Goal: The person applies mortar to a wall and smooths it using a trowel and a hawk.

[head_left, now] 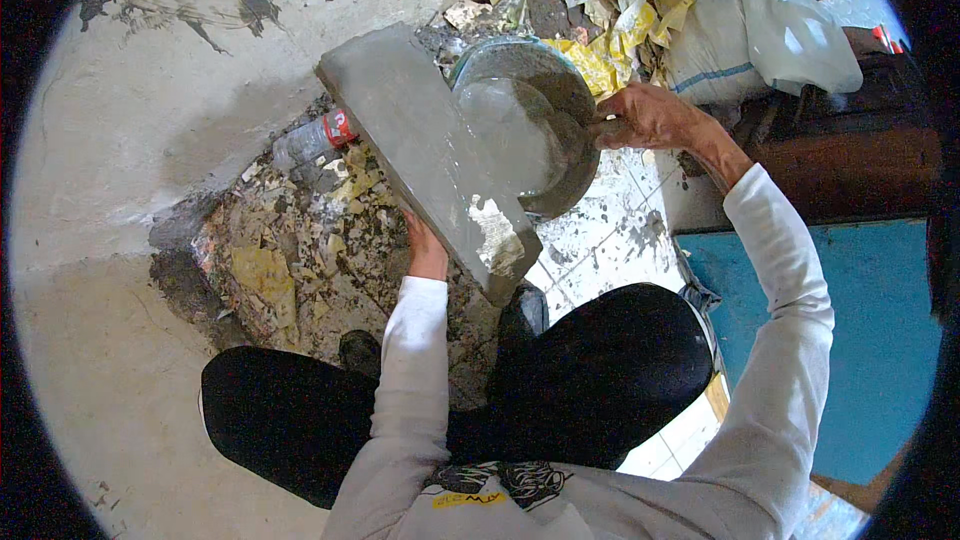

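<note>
My left hand [425, 245] holds a long grey board [410, 130] from beneath, its fingers mostly hidden; the board is coated in wet grey material, with a pale patch near its lower end. Just right of it is a round bucket [495, 110] containing grey, wet mix. At that bucket's right side, my right hand [640, 118] has its fingers closed; what they grip is too hidden to name. A clear plastic bottle [305, 140] with a red label lies left of the board.
Rubble [270, 270] covers the floor beside the stained wall [120, 140]. Torn yellow scraps [625, 35] and white sacks [760, 50] lie beyond the bucket. A blue panel [820, 320] and dark wooden furniture [840, 160] are at right. My bent knees frame white floor tiles [590, 250].
</note>
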Demonstrator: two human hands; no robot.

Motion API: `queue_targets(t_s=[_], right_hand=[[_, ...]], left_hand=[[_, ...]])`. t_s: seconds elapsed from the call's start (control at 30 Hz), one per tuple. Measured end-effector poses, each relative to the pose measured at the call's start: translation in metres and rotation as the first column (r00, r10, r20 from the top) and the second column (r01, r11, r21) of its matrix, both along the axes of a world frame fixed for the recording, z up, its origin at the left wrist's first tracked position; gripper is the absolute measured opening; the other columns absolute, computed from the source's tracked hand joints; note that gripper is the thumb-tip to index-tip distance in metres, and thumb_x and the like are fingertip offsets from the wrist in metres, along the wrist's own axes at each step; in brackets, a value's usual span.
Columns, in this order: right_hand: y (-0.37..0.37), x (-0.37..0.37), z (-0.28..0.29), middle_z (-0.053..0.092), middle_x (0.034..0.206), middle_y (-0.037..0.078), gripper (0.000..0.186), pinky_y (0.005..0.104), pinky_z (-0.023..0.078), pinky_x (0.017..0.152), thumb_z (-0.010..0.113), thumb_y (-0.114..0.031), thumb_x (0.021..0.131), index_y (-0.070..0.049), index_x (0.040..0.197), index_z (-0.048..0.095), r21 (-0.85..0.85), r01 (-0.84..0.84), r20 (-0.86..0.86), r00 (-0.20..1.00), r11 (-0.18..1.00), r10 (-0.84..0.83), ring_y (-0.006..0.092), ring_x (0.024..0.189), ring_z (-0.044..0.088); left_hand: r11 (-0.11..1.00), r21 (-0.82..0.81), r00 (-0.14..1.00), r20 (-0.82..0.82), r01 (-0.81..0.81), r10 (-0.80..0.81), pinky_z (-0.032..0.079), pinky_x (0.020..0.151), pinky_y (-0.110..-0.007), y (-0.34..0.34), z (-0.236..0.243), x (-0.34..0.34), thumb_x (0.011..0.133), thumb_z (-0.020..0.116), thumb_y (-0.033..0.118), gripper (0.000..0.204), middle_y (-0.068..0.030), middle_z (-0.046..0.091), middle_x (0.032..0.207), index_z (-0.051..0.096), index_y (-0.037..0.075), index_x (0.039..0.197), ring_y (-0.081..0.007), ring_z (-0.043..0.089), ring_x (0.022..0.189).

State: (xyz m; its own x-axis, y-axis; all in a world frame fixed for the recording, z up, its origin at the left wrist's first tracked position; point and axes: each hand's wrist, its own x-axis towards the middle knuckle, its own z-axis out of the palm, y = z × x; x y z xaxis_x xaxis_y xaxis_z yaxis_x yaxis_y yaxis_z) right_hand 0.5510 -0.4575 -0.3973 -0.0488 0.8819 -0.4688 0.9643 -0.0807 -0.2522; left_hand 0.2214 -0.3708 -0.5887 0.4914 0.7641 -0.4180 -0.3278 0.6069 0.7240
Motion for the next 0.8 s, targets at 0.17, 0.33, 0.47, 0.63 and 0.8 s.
queue_targets(t_s=[0.17,0.33,0.47,0.63,0.8], right_hand=[[-0.005,0.005,0.003,0.077,0.099,0.016,0.038,0.0425,0.056,0.083,0.076,-0.035,0.089,-0.007,0.116,0.075,-0.108,0.12,0.006,0.993,0.987,-0.12,0.0347,0.089,0.073],[-0.01,0.005,-0.04,0.073,0.095,0.019,0.043,0.0466,0.055,0.08,0.075,-0.046,0.089,-0.006,0.103,0.073,0.064,0.008,-0.233,0.972,0.998,0.007,0.0364,0.088,0.07],[-0.012,-0.019,-0.047,0.074,0.113,0.022,0.06,0.0448,0.053,0.093,0.077,-0.051,0.086,-0.004,0.124,0.072,-0.035,0.101,-0.347,0.932,0.994,-0.107,0.0357,0.103,0.07],[-0.032,-0.023,-0.076,0.074,0.109,0.022,0.049,0.0435,0.054,0.088,0.078,-0.041,0.09,-0.005,0.122,0.071,0.001,0.099,-0.472,0.877,0.995,-0.086,0.0358,0.099,0.071],[-0.052,-0.055,-0.061,0.075,0.108,0.018,0.044,0.0454,0.055,0.087,0.075,-0.043,0.092,-0.013,0.124,0.073,0.08,0.233,-0.377,0.907,0.969,-0.187,0.0352,0.097,0.072]], left_hand=[[0.999,-0.042,0.999,-0.018,0.034,-0.035,0.054,0.095,-0.035,-0.005,-0.004,-0.001,0.109,0.049,0.034,0.045,-0.0094,0.06,0.136,0.05,0.009,0.146,-0.0194,0.061,0.117],[0.923,0.385,0.999,0.031,0.023,-0.038,0.054,0.099,-0.04,0.026,-0.052,-0.006,0.109,0.05,0.038,0.048,-0.0079,0.06,0.136,0.051,0.009,0.146,-0.0254,0.061,0.118],[0.87,0.493,0.994,0.105,-0.023,-0.033,0.054,0.099,-0.039,0.026,-0.039,-0.009,0.108,0.05,0.038,0.048,-0.0081,0.06,0.136,0.05,0.009,0.146,-0.0251,0.061,0.118],[0.815,0.57,0.985,0.17,-0.105,0.008,0.054,0.099,-0.039,0.028,-0.027,-0.011,0.108,0.051,0.038,0.049,-0.0083,0.06,0.136,0.049,0.009,0.147,-0.0246,0.061,0.118],[0.769,0.612,0.971,0.234,-0.184,0.047,0.054,0.098,-0.038,0.024,-0.03,-0.02,0.108,0.052,0.038,0.05,-0.0086,0.059,0.136,0.048,0.009,0.148,-0.0242,0.061,0.118]])
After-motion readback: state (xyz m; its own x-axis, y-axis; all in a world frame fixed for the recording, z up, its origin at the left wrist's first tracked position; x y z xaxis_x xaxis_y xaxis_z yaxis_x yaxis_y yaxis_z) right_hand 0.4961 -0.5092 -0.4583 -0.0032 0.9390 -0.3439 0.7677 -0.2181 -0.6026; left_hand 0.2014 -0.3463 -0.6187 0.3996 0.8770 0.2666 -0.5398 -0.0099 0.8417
